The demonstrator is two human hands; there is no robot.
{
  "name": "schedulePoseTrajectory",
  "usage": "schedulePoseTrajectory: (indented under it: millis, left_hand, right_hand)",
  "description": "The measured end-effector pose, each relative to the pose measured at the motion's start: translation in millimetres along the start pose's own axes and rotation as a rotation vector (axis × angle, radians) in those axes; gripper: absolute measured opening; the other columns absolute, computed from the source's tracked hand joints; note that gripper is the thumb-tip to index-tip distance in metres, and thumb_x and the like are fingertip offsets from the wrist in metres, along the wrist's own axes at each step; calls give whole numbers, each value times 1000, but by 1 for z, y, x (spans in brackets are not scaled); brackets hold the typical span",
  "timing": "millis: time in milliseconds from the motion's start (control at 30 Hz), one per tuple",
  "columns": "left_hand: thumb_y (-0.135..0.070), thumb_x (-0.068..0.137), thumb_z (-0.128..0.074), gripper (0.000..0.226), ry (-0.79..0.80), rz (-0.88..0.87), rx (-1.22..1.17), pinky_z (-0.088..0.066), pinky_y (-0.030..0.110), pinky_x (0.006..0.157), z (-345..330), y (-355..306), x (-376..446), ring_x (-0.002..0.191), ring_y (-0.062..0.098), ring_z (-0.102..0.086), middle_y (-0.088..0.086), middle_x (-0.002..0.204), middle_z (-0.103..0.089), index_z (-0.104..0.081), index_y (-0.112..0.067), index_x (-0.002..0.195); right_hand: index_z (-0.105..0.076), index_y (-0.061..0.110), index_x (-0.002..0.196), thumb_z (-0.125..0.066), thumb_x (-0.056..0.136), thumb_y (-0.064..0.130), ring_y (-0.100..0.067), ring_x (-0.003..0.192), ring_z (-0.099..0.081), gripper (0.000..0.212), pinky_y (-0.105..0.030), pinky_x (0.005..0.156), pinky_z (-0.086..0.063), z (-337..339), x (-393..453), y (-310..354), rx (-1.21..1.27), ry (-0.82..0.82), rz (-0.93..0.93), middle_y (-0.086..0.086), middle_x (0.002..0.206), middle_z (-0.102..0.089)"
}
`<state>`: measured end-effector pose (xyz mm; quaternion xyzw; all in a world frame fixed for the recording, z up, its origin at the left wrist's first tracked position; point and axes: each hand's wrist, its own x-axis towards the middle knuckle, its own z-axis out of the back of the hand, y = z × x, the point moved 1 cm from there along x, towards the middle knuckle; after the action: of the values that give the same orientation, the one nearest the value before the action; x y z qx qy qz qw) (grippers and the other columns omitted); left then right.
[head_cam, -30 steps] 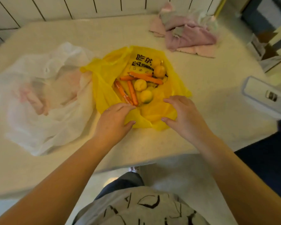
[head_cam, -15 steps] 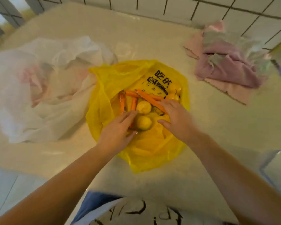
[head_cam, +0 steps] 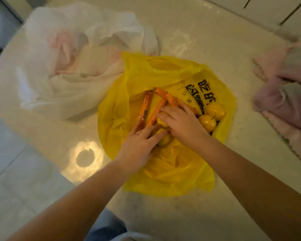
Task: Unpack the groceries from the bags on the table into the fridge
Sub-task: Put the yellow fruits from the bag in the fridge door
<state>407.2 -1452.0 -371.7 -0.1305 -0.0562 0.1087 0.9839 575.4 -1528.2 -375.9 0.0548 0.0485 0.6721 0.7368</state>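
The yellow plastic bag (head_cam: 163, 162) lies spread open on the table (head_cam: 215, 40), and its contents are exposed: 3 orange wrapped sticks (head_cam: 144, 108) and 4 yellow round fruits, 2 of them free at the right side of the bag (head_cam: 208, 121) and 2 under the hands. The left hand (head_cam: 137, 146) is laid over the nearer fruit (head_cam: 162, 139), with its fingers curved around it; the grip appears closed on that fruit, though the underside contact is hidden. The right hand (head_cam: 181, 120) is cupped over the farther fruit (head_cam: 161, 119), with fingers curled around it, just beside the crossed sticks.

The step in hand is judged to be the lifting of 1 fruit in each hand. For a sound lift, each fruit is to be enclosed from above with the fingertips carried below its widest part, so that a smooth round skin cannot roll out. The thin bag film beneath must not be pinched together with the fruit, or the bag and the loose sticks may be dragged along. The hands are to be raised straight up and clear of the sticks before any sideways travel toward the fridge, which is not in view. A white plastic bag (head_cam: 73, 54) lies at the left, touching the yellow bag, and pink cloths (head_cam: 285, 94) lie well apart at the right.
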Motion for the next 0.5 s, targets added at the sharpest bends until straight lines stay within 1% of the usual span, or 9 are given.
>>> schedulePoseTrajectory:
  millis: [33,67,167,233,300,400,467,500]
  left_hand:
    - [-18,63,-80,71,11,5,-18,-38,52,100,-1,0,2,109,28,-60,6,128,-56,-51,-27,127]
    - [-18,66,-78,69,26,11,-38,-37,52,101,-2,-1,3,110,28,-60,6,129,-54,-50,-27,128]
    - [-17,72,-74,64,54,35,-78,-36,52,103,-5,-2,7,112,28,-58,6,130,-52,-50,-28,129]
    - [-14,73,-72,61,57,36,-92,-35,50,103,-5,-3,8,111,28,-59,6,128,-53,-51,-28,129]
    - [-11,72,-73,61,49,28,-108,-37,47,102,-5,-3,9,111,28,-59,6,127,-55,-53,-27,127]
    - [-13,67,-80,62,5,54,-132,-46,43,93,3,-3,9,108,28,-60,4,123,-58,-57,-26,123]
    - [-18,70,-79,58,-31,102,-190,-51,40,84,12,0,8,105,28,-60,3,123,-58,-58,-25,124]
    - [-19,73,-77,56,-52,129,-229,-52,39,81,16,2,7,105,29,-60,4,124,-57,-57,-25,125]
  right_hand:
    - [-54,19,126,-45,78,23,-26,122,-51,49,-54,106,-31,-1,0,-1,2,8,-15,-6,131,-55]
    - [-52,20,128,-51,78,20,-27,122,-51,50,-55,105,-30,-3,0,-3,-5,16,-28,-6,132,-54]
    - [-50,21,131,-72,72,17,-26,117,-55,63,-57,106,-30,-3,-1,-6,-53,24,-56,-5,132,-54]
    - [-51,21,131,-79,68,20,-25,115,-57,69,-55,106,-29,0,-2,-7,-59,22,-74,-5,131,-56]
    - [-52,20,130,-82,64,22,-24,113,-59,73,-51,105,-31,3,-4,-8,-58,5,-87,-4,129,-57]
    - [-54,17,128,-84,61,20,-26,111,-59,74,-44,100,-39,12,-9,-8,11,-70,-109,-5,127,-58]
    - [-53,19,129,-83,63,18,-25,114,-57,72,-36,92,-47,20,-11,-3,95,-116,-160,-3,129,-56]
    - [-52,19,130,-82,65,18,-24,116,-55,71,-34,90,-49,25,-10,0,123,-136,-177,-3,131,-55]
